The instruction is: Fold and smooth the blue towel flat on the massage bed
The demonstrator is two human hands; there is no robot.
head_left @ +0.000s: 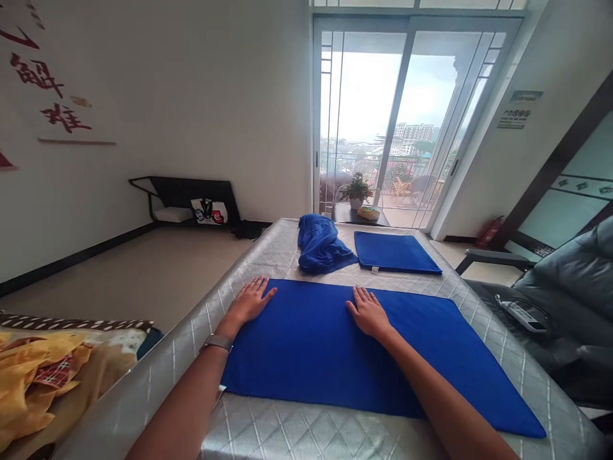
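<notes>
The big blue cloth [311, 358] is lying flat on the silver bed [268, 428]. The left hand [249, 303] and right hand [368, 313] are pressing near its far edge, fingers open and flat. Behind it, a crumpled cloth [318, 246] and a folded cloth [395, 251] are sitting.

Wall lettering [43, 83]: cut off by the left edge; you cannot read it whole.
Wall notice [520, 108]: print too small to read.
Yellow cloth [29, 383]: runs out past the left edge.
Armchair [575, 300]: cut by the right edge.
Spread towel [311, 351]: patches hidden under your left hand [249, 301] and right hand [368, 313].
</notes>
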